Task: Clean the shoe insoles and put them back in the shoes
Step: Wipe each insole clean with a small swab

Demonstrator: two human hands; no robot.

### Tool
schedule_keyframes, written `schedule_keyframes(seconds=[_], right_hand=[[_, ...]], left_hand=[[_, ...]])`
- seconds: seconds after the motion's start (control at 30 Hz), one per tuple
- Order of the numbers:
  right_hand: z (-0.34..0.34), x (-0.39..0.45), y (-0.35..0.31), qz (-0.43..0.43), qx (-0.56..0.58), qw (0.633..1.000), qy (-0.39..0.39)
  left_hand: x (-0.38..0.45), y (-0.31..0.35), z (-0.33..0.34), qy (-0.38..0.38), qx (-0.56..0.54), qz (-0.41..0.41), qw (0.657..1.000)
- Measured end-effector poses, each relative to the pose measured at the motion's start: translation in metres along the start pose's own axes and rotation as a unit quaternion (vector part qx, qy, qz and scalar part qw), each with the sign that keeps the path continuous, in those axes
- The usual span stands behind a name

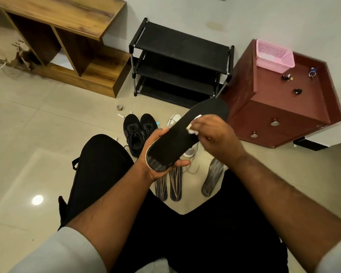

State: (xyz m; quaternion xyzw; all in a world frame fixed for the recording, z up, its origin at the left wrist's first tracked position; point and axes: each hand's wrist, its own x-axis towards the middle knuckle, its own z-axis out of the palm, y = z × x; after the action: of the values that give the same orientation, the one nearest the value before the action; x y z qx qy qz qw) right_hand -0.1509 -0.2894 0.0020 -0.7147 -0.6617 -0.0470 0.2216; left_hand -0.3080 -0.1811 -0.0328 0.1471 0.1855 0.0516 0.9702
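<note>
I'm seeing the left hand (158,154) gripping the heel end of a long flat black insole with a pale edge (185,133), fingers wrapping over the top edge and thumb curling under near the heel; insole is being held in the air above the lap, toe end pointing up and right toward the dark red cabinet with two metal knobs (280,107); right hand (219,136) is pinching a small crumpled white wipe (193,125) and pressing it onto the insole's middle; fingers are closing on the wipe, no gap showing.

On the beige tiled floor (47,134), a pair of black lace-up sneakers (138,131) is sitting side by side just beyond the left hand; a white shoe (175,119) is lying to their right, mostly hidden behind the held insole; three grey streaked insoles (175,184) are lying flat near the knees, two close together, a third apart to the right.

Further back, a black three-tier shoe rack (181,60) is standing against the wall between a wooden shelf unit (67,36) and the red cabinet; a pink perforated plastic basket (274,56) is resting on the cabinet top.
</note>
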Motion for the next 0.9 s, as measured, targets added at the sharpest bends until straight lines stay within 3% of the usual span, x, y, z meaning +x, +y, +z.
schedule_keyframes(seconds=[0.2,0.37,0.53,0.9], right_hand=[[-0.011,0.003,0.04,0.117,-0.034,0.992,0.022],[0.004,-0.003,-0.019,0.038,0.028,0.999,-0.009],[0.029,-0.015,-0.082,-0.044,0.075,0.994,-0.073],[0.02,-0.001,-0.053,0.058,0.005,0.998,-0.001]], left_hand=[[0.001,-0.001,-0.003,-0.021,-0.01,0.006,1.0],[0.005,0.001,-0.003,0.056,-0.004,0.022,0.998],[0.006,0.003,-0.007,0.061,-0.025,-0.045,0.997],[0.004,-0.002,-0.005,0.062,-0.007,-0.024,0.998]])
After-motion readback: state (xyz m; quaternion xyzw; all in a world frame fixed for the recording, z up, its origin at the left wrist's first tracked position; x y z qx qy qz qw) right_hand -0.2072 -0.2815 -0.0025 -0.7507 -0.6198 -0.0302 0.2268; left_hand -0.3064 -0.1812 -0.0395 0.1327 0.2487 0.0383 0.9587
